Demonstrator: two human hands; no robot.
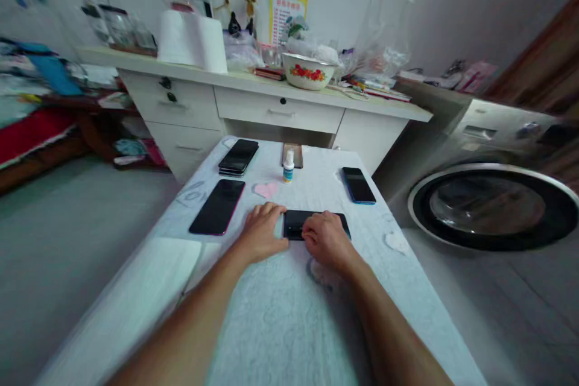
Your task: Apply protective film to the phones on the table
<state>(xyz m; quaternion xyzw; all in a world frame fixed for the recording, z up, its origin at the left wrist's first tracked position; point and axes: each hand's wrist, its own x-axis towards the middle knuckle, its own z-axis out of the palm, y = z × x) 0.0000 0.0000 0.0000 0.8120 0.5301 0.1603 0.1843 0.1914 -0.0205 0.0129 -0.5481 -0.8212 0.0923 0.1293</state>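
A dark smartphone (295,224) lies crosswise on the cloth-covered table, screen up. My left hand (263,232) grips its left end, with the thumb at the near corner and the fingers at the far one. Over the right part of the screen is my right hand (326,240), its fingers curled together and pressed down on the glass. Whatever they may hold is hidden. Just beyond the phone stands a small white spray bottle (288,169) with a blue and yellow label. A pink heart-shaped piece or print (266,190) shows left of the bottle.
Left of my hands lies a large pink-edged phone (218,207), with a stack of phones (239,157) behind it. A blue-edged phone (359,185) is at the right. A brownish flat case (293,155) lies at the far edge. A washing machine (479,126) stands right.
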